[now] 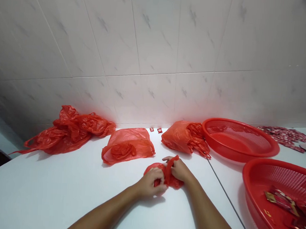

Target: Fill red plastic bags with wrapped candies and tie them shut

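Observation:
A small red plastic bag rests on the white table between my hands. My left hand is closed on its near left side, fingers curled into the plastic. On the right, my right hand grips a strip of the same bag that stands up between thumb and fingers. What the bag contains is hidden. Just beyond lies a flattened red plastic bag with a bunched part on top. A fuller red bag sits behind my right hand, its handles gathered to the right.
Crumpled red bags lie at the back left. Two small red packets lie near the tiled wall. A red basket stands back right; a nearer red basket holds wrapped packets. A patterned red-and-white cloth-like item lies behind.

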`<state>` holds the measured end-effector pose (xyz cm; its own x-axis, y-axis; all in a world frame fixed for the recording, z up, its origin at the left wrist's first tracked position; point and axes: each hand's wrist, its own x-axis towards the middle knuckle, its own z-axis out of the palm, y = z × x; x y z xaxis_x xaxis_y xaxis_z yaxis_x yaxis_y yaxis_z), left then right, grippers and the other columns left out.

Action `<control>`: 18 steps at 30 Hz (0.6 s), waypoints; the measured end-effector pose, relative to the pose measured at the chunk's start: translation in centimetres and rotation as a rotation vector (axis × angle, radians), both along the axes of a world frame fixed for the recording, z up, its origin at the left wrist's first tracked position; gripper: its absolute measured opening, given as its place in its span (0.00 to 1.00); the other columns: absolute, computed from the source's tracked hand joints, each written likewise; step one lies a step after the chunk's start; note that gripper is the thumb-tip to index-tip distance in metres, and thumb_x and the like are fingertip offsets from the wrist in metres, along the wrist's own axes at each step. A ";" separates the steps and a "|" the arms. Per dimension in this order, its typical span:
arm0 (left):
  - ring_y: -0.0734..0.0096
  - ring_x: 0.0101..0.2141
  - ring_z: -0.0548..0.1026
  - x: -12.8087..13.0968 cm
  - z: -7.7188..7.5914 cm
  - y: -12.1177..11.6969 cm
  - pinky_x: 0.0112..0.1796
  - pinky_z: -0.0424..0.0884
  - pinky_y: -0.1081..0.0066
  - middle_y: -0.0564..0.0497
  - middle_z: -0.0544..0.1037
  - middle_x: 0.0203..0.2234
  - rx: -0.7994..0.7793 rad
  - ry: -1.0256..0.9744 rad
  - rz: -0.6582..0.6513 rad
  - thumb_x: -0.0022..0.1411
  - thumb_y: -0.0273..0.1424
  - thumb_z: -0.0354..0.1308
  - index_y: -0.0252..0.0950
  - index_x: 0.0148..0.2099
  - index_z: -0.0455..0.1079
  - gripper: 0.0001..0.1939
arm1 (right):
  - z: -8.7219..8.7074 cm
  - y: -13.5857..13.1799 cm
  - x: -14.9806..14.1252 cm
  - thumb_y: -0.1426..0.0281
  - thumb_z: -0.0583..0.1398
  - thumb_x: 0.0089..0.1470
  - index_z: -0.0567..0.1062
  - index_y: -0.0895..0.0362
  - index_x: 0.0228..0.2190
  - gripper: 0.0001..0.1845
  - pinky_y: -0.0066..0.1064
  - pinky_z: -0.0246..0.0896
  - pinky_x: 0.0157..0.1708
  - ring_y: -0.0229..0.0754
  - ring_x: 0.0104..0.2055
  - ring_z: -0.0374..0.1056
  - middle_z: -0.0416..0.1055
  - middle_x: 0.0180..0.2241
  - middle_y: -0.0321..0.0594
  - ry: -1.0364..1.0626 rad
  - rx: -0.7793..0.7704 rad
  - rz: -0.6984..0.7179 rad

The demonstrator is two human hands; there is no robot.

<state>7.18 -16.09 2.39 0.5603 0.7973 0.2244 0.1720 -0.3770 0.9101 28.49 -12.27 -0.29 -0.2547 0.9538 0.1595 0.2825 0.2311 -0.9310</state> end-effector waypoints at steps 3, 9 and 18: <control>0.59 0.38 0.74 -0.4 -0.7 4.2 0.47 0.69 0.58 0.46 0.77 0.31 -0.080 -0.223 0.153 0.62 0.55 0.60 0.39 0.24 0.69 0.27 | -0.3 0.3 0.4 0.67 0.60 0.56 0.84 0.56 0.40 0.14 0.37 0.68 0.45 0.48 0.42 0.76 0.82 0.40 0.44 -0.046 0.009 -0.109; 0.51 0.46 0.79 -5.5 -0.1 10.4 0.42 0.75 0.58 0.38 0.81 0.41 -0.270 -0.550 0.507 0.62 0.54 0.58 0.37 0.34 0.75 0.23 | -0.5 1.1 1.0 0.61 0.59 0.57 0.83 0.58 0.38 0.17 0.32 0.62 0.34 0.44 0.32 0.71 0.78 0.31 0.40 -0.049 0.019 -0.200; 0.59 0.45 0.77 -11.2 1.4 13.2 0.46 0.76 0.60 0.47 0.77 0.35 -0.061 -0.583 0.925 0.61 0.36 0.54 0.41 0.32 0.65 0.06 | -0.5 1.1 0.9 0.62 0.61 0.55 0.82 0.60 0.37 0.15 0.32 0.61 0.33 0.43 0.31 0.68 0.75 0.29 0.39 -0.075 0.035 -0.217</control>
<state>-3.98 -2.89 3.78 -0.4402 0.8737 0.2069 -0.0975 -0.2756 0.9563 29.42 -11.15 -0.78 -0.0568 0.9816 0.1821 0.3974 0.1895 -0.8979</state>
